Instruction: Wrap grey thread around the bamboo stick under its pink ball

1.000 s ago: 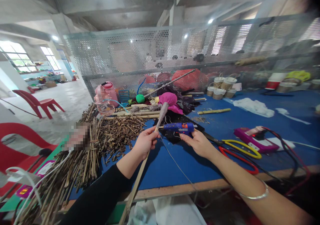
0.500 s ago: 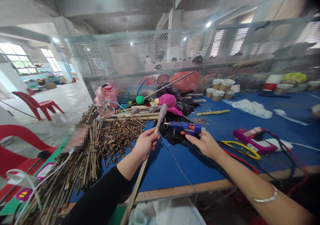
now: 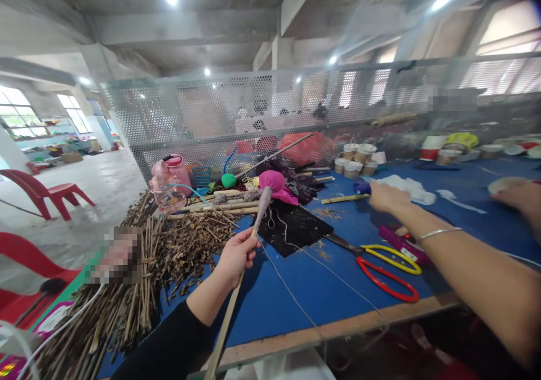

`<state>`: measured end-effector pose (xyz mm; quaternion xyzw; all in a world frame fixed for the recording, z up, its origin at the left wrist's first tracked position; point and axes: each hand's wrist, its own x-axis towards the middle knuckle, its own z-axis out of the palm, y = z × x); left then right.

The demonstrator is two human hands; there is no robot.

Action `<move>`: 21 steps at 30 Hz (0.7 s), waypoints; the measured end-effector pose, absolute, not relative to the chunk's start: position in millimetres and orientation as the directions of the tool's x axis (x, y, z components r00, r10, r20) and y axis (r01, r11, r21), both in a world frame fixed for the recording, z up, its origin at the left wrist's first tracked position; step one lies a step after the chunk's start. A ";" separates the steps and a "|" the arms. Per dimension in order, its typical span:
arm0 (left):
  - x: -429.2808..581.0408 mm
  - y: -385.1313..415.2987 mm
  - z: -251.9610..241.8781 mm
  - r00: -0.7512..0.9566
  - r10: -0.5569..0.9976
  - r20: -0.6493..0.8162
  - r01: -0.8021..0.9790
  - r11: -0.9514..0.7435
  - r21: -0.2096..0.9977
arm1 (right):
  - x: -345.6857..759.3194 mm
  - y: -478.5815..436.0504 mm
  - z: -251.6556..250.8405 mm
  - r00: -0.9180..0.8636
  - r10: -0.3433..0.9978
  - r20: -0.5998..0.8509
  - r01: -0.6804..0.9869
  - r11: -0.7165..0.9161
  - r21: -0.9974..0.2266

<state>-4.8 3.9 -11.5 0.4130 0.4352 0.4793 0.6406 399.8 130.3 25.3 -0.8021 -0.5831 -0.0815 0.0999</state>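
Observation:
My left hand (image 3: 237, 256) is closed round a thin wooden stick (image 3: 228, 318), which slants up and away from me. Grey yarn (image 3: 264, 206) is wound about the stick's upper end, and a loose strand runs from it down over the table edge. Out to the right, my right hand (image 3: 387, 196) is closed on a blue glue gun (image 3: 362, 186), mostly hidden by the fingers. Scissors (image 3: 359, 250) with one yellow and one red handle lie below that hand. Their blades reach a black cloth (image 3: 291, 230) beyond my left hand.
Bundled dry sticks (image 3: 139, 278) and brown plant scraps (image 3: 190, 244) cover the table's left side. A magenta yarn ball (image 3: 273, 181), a pink jug (image 3: 177, 174) and small pots (image 3: 353, 168) stand near the mesh screen (image 3: 203, 109). A co-worker's hand (image 3: 518, 195) is at far right.
My right hand has carried the glue gun away from the yarn-wrapped stick, to the right and back. The scissors now show fully. A co-worker's hand has come further into view.

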 end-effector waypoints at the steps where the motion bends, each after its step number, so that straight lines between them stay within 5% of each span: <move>1: -4.9 4.5 -11.9 0.162 0.974 -0.159 -0.252 0.196 0.948 | 401.5 134.5 18.2 0.351 0.911 0.214 0.936 -0.347 -0.061; 7: -4.8 7.0 -13.6 0.187 0.972 -0.145 -0.250 0.190 0.949 | 402.7 151.4 -9.8 0.438 0.883 0.166 0.898 -0.438 -0.042; 21: -5.9 6.5 -10.4 0.154 0.976 -0.155 -0.255 0.191 0.948 | 407.4 161.7 -21.1 0.371 0.923 0.101 0.928 -0.366 -0.065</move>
